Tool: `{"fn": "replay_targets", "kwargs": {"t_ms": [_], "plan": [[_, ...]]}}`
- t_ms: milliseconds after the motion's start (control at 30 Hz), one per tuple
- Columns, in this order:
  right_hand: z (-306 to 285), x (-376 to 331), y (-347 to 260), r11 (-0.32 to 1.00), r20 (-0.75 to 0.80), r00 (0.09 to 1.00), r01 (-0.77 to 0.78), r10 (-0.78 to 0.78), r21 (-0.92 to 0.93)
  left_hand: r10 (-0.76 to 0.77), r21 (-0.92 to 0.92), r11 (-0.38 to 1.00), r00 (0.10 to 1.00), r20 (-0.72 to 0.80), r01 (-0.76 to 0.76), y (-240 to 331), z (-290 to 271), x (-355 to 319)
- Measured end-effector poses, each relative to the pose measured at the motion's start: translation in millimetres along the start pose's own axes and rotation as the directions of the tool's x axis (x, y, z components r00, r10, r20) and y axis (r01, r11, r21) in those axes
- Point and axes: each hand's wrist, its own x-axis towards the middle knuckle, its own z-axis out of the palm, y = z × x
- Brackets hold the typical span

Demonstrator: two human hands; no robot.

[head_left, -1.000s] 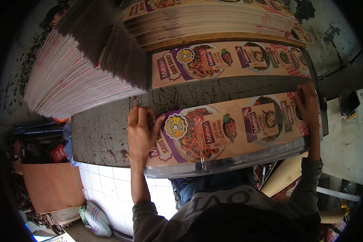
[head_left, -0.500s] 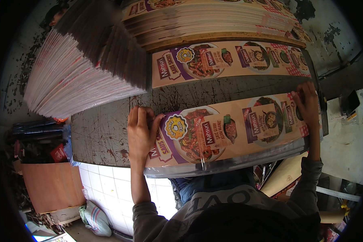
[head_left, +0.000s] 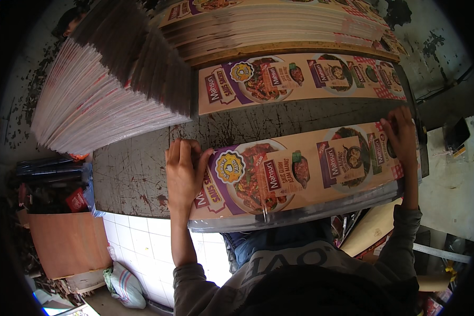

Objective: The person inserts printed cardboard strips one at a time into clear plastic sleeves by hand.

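Note:
A long printed cardboard strip [head_left: 305, 134] with pictures of food dishes lies in front of me, on top of clear plastic sheets [head_left: 300, 211] at the table's near edge. My left hand [head_left: 182, 173] is closed at the strip's left end, with the thumb on its upper corner and the fingers curled. At the opposite end, my right hand [head_left: 402, 138] pinches the upper right corner with bent fingers. The fingertips of both hands are partly hidden. Farther back, a matching printed strip [head_left: 300, 90] lies flat on the worn dark table [head_left: 134, 181].
A tall, leaning stack of plastic-covered sheets [head_left: 102, 100] rises at the left. Behind a wooden bar [head_left: 300, 48] sits a thick pile of printed strips [head_left: 279, 29]. A brown board [head_left: 68, 245] and white sack [head_left: 126, 287] stand at lower left. Part of another person [head_left: 71, 22] shows at upper left.
Almost nothing differs. Both hands stay at the two ends of the printed strip, which lies in nearly the same place.

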Motion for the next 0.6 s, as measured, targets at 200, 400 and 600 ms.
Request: {"fn": "replay_targets", "kwargs": {"t_ms": [200,400,600], "plan": [[1.0,0.2,-0.6,1.000,-0.013,1.000,0.000,0.000,0.006,0.013,0.030,0.999,1.000,0.005,-0.013,0.3,-1.1,0.2],[1.0,0.2,-0.8,1.000,-0.015,1.000,-0.004,0.004,-0.002,0.005,0.036,0.999,1.000,0.013,-0.005,1.3,-1.5,0.7],[-0.4,1.5,-0.9,1.000,-0.017,1.000,0.015,-0.016,-0.012,0.003,0.036,0.999,1.000,0.014,-0.003,1.6,-2.2,0.3]]}}
